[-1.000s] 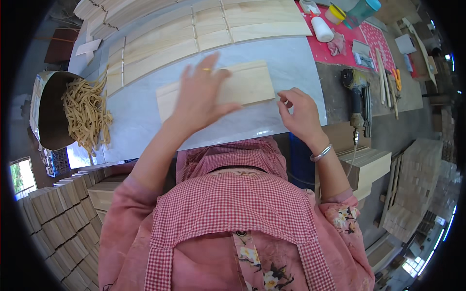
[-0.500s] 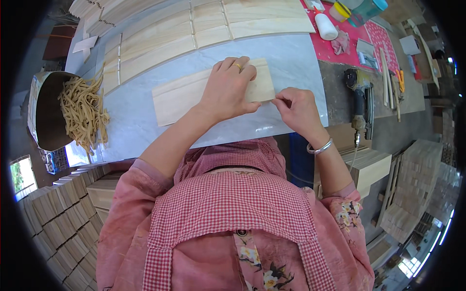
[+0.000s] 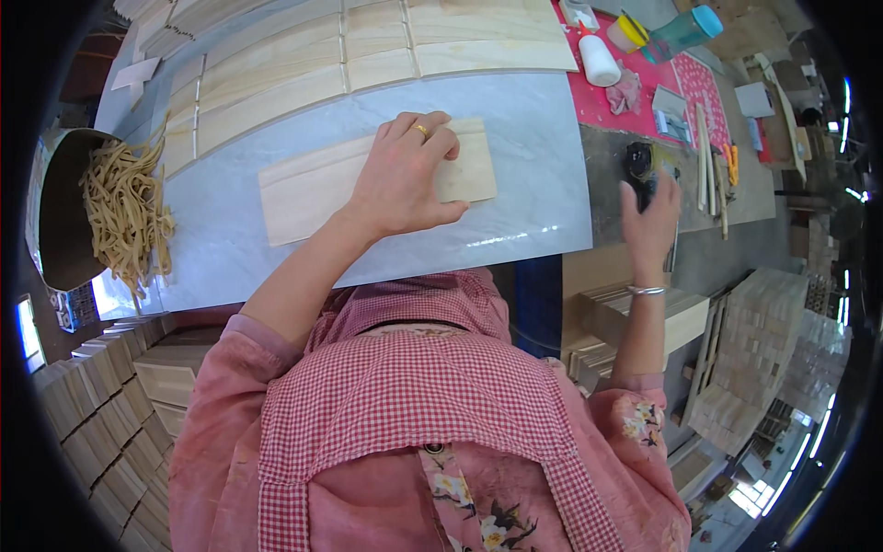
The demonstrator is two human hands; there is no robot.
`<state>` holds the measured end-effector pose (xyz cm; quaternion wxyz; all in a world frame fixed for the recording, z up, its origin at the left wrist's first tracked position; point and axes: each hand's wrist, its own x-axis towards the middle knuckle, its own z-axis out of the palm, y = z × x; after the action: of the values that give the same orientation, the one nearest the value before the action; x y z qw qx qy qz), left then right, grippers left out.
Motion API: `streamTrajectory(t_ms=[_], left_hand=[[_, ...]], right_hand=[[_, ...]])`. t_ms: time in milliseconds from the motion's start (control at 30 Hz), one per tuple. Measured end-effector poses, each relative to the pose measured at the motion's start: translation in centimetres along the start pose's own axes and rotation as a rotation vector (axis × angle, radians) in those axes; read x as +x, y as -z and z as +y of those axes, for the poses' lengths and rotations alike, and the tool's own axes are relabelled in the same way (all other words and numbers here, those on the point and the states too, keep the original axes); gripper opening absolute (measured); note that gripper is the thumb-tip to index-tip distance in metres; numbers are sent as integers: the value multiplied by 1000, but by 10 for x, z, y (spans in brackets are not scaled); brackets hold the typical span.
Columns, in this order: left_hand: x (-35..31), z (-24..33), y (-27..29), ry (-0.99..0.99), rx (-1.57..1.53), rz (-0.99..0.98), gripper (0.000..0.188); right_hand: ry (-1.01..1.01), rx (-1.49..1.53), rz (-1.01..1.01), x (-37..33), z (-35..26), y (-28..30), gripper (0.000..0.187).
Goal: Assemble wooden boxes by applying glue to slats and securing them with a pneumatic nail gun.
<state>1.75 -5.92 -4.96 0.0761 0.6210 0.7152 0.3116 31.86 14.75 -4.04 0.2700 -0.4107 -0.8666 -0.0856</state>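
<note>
A pale thin wooden board (image 3: pixel 308 189) lies flat on the white marbled tabletop (image 3: pixel 543 184). Across its middle to right part rests my left hand (image 3: pixel 405 179), fingers bent over the far edge and thumb by the near edge, holding it down. To the right, my right hand (image 3: pixel 651 225) is over a black nail gun (image 3: pixel 638 164) on the grey bench. Its thumb and fingers are apart, and it covers much of the tool; whether it touches the tool, I cannot tell.
Several jointed wooden panels (image 3: pixel 276 83) lie along the table's far side. A bin of tan strips (image 3: pixel 127 207) stands left. A white glue bottle (image 3: pixel 600 64), a pink rag (image 3: pixel 625 94) and a teal bottle (image 3: pixel 681 37) sit at far right. Wooden sticks (image 3: pixel 704 170) lie past the nail gun.
My right hand has left the board's right end and moved right to the nail gun, its fingers opening. My left hand stays on the board. The whole view has shifted slightly.
</note>
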Motion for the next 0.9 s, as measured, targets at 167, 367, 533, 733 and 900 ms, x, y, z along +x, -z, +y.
streamTrajectory(t_ms=[167,367,533,733,900], left_hand=[[-1,-2,0,-30,-4,64,49],[1,-3,-9,-80,41,121,52],[1,-4,-9,-67,50,121,55],[-2,-8,-10,-59,110,147,56],[-1,-5,-11,-32,80,97,58]], right_hand=[[-466,-126,-541,-12,77,-18,63],[-320,-143,-424,-4,112,-33,44],[-783,278,-588,36,49,37,28],[-596,599,-587,18,-102,110,18],[-537,700,-734,7,-135,124,20]])
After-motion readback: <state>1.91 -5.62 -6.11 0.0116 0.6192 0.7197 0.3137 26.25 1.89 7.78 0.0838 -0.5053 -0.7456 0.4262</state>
